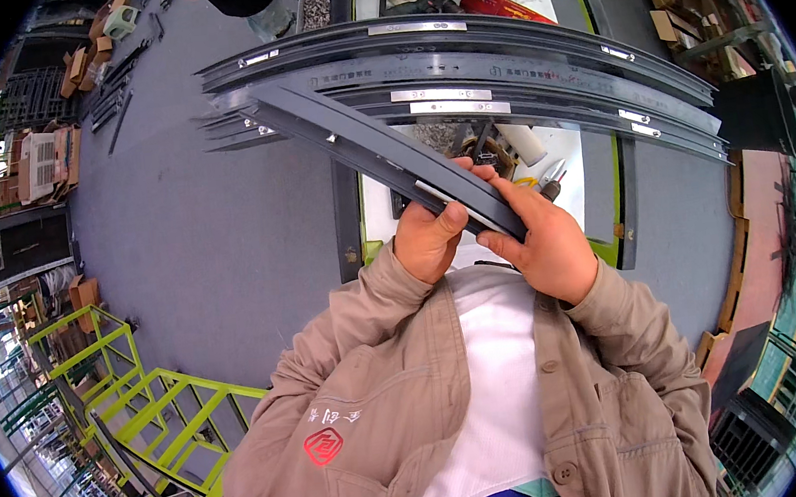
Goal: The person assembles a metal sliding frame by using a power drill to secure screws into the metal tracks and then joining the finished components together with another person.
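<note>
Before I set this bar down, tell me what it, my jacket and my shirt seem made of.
Bar: probably aluminium with a matte dark-grey coating, judging by its long, crisp edges. Jacket: sturdy tan cloth, perhaps cotton, with stitched seams and creases. Shirt: matte white fabric, by its soft folds; fibre unclear.

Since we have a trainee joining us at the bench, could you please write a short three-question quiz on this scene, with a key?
1. What do the left hand and right hand hold between them? A) a cardboard box B) a dark grey profile C) a white tube
2. True or false: other long profiles lie crosswise beyond the hands.
3. Which hand is nearer the lower-right end of the held piece, as the picture shows it?

Key:
1. B
2. True
3. The right hand
</note>
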A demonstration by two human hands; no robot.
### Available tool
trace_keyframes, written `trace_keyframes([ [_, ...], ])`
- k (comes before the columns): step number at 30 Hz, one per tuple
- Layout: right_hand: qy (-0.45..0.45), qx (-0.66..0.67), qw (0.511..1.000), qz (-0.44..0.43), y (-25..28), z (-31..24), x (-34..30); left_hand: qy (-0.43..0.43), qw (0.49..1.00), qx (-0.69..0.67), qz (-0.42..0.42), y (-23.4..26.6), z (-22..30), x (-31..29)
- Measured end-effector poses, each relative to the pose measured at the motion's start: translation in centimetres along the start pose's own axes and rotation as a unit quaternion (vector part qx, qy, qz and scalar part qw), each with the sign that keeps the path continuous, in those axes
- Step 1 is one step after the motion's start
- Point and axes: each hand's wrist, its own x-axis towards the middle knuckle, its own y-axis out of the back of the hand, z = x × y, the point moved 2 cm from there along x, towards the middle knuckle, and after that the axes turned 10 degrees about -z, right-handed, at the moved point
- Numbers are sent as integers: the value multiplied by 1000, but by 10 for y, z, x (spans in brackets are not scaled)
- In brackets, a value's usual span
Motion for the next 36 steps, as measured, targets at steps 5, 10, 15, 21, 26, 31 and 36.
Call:
trace_keyframes([
  [5, 54, -9, 996, 64, -1, -7, -2, -62, 997, 37, 28, -1, 32, 2],
  [10, 67, -189, 975, 100, 5, 12, -14, -170, 983, 56, 39, 4, 83, 4],
  [15, 104, -197, 963, 151, 2, -1, -9, -219, 971, 84, 39, -1, 103, -5],
  [21, 155, -194, 953, 172, -7, -3, -5, -224, 969, 96, 47, -7, 113, -20],
  [26, 171, -147, 965, 135, -12, 1, -4, -223, 958, 145, 106, -20, 117, -32],
  [31, 180, -129, 968, 118, -15, 9, -4, -203, 947, 198, 148, -30, 115, -38],
  [36, 182, -100, 974, 95, -22, 19, -6, -189, 939, 244, 149, -37, 115, -45],
])
